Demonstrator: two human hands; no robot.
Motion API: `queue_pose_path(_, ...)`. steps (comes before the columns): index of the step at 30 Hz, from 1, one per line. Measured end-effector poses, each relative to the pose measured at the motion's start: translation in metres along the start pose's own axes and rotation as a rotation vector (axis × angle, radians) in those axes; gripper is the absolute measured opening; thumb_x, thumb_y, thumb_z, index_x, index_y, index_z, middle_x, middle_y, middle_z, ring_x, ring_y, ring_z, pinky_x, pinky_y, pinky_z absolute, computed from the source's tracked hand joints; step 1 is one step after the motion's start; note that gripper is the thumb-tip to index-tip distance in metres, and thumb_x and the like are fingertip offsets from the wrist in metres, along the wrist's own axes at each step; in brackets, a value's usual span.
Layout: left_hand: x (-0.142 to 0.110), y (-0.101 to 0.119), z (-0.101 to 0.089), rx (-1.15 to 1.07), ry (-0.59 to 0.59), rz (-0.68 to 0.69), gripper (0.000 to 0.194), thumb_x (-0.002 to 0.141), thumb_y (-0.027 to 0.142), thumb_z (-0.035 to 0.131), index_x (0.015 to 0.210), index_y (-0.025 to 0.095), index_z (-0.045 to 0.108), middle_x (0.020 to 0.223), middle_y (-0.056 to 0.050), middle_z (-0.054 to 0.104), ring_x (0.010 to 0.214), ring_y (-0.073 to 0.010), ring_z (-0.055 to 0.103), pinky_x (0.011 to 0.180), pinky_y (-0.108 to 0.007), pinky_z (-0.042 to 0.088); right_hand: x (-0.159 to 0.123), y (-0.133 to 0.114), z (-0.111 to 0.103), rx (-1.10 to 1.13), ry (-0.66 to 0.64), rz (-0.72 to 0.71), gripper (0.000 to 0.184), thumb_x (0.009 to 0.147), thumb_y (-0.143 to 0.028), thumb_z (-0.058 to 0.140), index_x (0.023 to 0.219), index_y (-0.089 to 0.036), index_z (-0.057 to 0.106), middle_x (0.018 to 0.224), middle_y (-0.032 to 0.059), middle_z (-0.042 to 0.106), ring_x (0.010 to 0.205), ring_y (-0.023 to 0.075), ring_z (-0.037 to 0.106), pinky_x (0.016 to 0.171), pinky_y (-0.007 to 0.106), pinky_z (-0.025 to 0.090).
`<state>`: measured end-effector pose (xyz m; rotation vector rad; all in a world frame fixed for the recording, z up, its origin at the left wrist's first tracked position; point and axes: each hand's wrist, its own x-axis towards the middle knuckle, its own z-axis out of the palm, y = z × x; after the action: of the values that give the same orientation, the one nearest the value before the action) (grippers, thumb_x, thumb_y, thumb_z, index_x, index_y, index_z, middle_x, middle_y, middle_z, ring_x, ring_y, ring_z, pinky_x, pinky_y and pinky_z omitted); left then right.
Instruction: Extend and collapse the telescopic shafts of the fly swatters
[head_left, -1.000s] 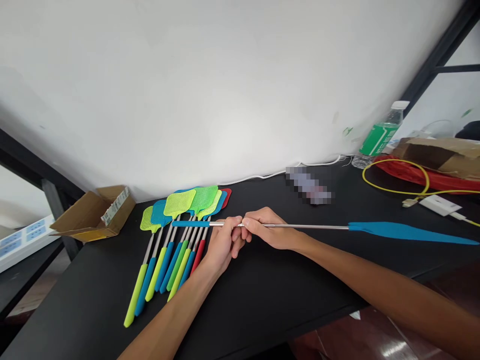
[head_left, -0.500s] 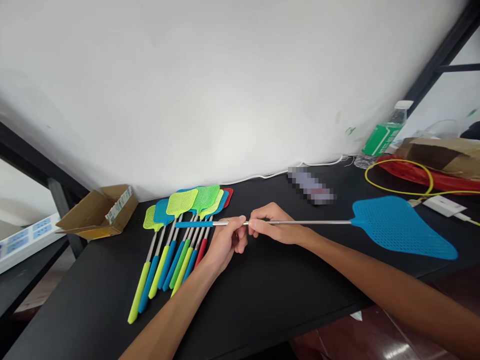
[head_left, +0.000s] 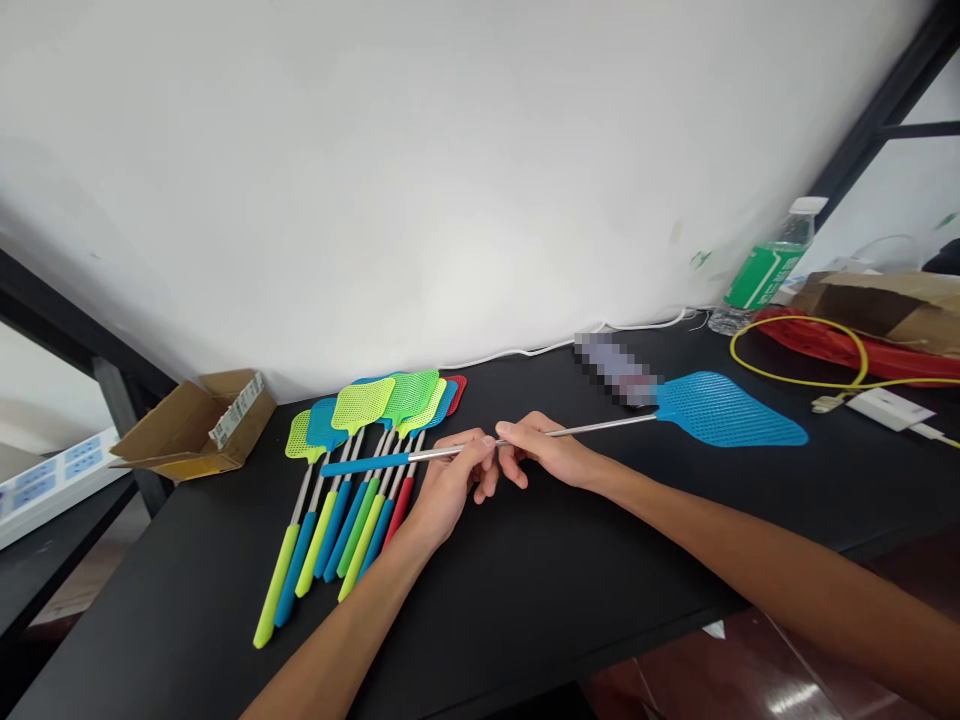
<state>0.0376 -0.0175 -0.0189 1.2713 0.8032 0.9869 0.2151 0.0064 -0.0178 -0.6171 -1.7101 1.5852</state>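
A blue plastic fly swatter lies across my view, with its mesh head (head_left: 720,410) at the right, a thin steel shaft (head_left: 540,438) and a blue grip (head_left: 366,463) at the left. My left hand (head_left: 450,485) pinches the shaft just past the grip, and my right hand (head_left: 536,450) pinches it a little further along. Their fingertips nearly meet. The grip passes above a fanned row of fly swatters (head_left: 364,405) in lime, green, blue and red, which lies on the black table (head_left: 600,545) beyond my left wrist.
A cardboard box (head_left: 191,425) stands at the table's left end, above a white power strip (head_left: 52,475). At the far right are a bottle with a green label (head_left: 765,275), a yellow cable (head_left: 795,352), a red bag (head_left: 825,345) and a white adapter (head_left: 889,408).
The blue swatter has turned from edge-on to face-up. Its shaft now tilts, with the head raised farther away and shifted left, while the grip has dropped slightly toward me.
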Motion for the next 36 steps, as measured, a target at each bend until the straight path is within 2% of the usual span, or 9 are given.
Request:
queue_pose_path(4, 0.002, -0.001, 0.002, -0.040, 0.074, 0.011, 0.042, 0.089, 0.042, 0.059, 0.057, 0.019, 0.045, 0.045, 0.002, 0.049, 0.043, -0.0102, 0.042, 0.047, -0.025, 0.031, 0.001, -0.009, -0.004, -0.066, -0.013, 0.007, 0.057, 0.101, -0.054, 0.047, 0.066, -0.013, 0.068, 0.058, 0.0043, 0.061, 0.059, 0.0162, 0.058, 0.065, 0.030, 0.046)
queue_pose_path(13, 0.005, 0.002, 0.000, -0.085, 0.145, -0.015, 0.050, 0.092, 0.043, 0.057, 0.050, 0.021, 0.039, 0.033, 0.004, 0.037, 0.041, -0.0103, 0.034, 0.052, -0.028, 0.030, 0.000, -0.021, -0.013, -0.205, -0.040, -0.026, 0.047, 0.101, -0.048, 0.050, 0.078, -0.013, 0.072, 0.066, 0.0046, 0.065, 0.064, 0.0157, 0.060, 0.063, 0.028, 0.047)
queue_pose_path(17, 0.004, 0.002, -0.002, -0.093, 0.104, -0.014, 0.047, 0.092, 0.043, 0.058, 0.053, 0.020, 0.044, 0.037, 0.004, 0.040, 0.040, -0.0095, 0.034, 0.050, -0.027, 0.030, 0.000, -0.014, -0.014, -0.170, -0.007, -0.035, 0.045, 0.099, -0.048, 0.055, 0.079, -0.012, 0.073, 0.064, 0.0042, 0.065, 0.062, 0.0152, 0.060, 0.062, 0.027, 0.045)
queue_pose_path(20, 0.003, 0.001, -0.003, -0.099, 0.079, 0.011, 0.040, 0.091, 0.042, 0.059, 0.060, 0.019, 0.051, 0.043, 0.004, 0.046, 0.041, -0.0090, 0.036, 0.047, -0.026, 0.028, 0.001, -0.005, -0.012, -0.054, 0.024, -0.053, 0.046, 0.097, -0.051, 0.057, 0.077, -0.012, 0.071, 0.060, 0.0029, 0.062, 0.058, 0.0142, 0.058, 0.059, 0.027, 0.044)
queue_pose_path(24, 0.000, 0.003, -0.001, -0.068, 0.002, 0.047, 0.029, 0.091, 0.038, 0.062, 0.070, 0.018, 0.058, 0.053, 0.002, 0.055, 0.047, -0.0088, 0.040, 0.045, -0.023, 0.027, 0.002, 0.008, -0.007, 0.098, 0.012, -0.038, 0.054, 0.098, -0.057, 0.053, 0.074, -0.012, 0.070, 0.061, 0.0035, 0.063, 0.055, 0.0135, 0.057, 0.059, 0.028, 0.044)
queue_pose_path(28, -0.002, 0.007, 0.001, -0.019, -0.067, 0.061, 0.025, 0.090, 0.036, 0.065, 0.074, 0.017, 0.061, 0.063, -0.002, 0.065, 0.049, -0.0090, 0.046, 0.046, -0.023, 0.032, 0.002, 0.011, -0.003, 0.096, -0.017, -0.014, 0.063, 0.100, -0.060, 0.045, 0.065, -0.012, 0.067, 0.057, 0.0046, 0.061, 0.055, 0.0147, 0.058, 0.062, 0.029, 0.045)
queue_pose_path(32, -0.001, 0.004, 0.000, 0.023, -0.060, 0.051, 0.031, 0.092, 0.038, 0.062, 0.070, 0.016, 0.061, 0.058, -0.001, 0.061, 0.049, -0.0102, 0.048, 0.047, -0.023, 0.033, 0.002, 0.010, -0.002, 0.088, -0.027, 0.010, 0.064, 0.101, -0.058, 0.045, 0.061, -0.013, 0.066, 0.057, 0.0053, 0.061, 0.058, 0.0163, 0.059, 0.065, 0.030, 0.045)
queue_pose_path(36, 0.001, -0.002, -0.001, 0.037, 0.018, 0.054, 0.041, 0.094, 0.041, 0.059, 0.061, 0.018, 0.052, 0.049, 0.002, 0.052, 0.044, -0.0096, 0.043, 0.046, -0.024, 0.031, 0.003, 0.011, -0.002, 0.126, -0.027, 0.010, 0.058, 0.102, -0.050, 0.047, 0.062, -0.012, 0.067, 0.056, 0.0044, 0.060, 0.059, 0.0161, 0.059, 0.067, 0.030, 0.045)
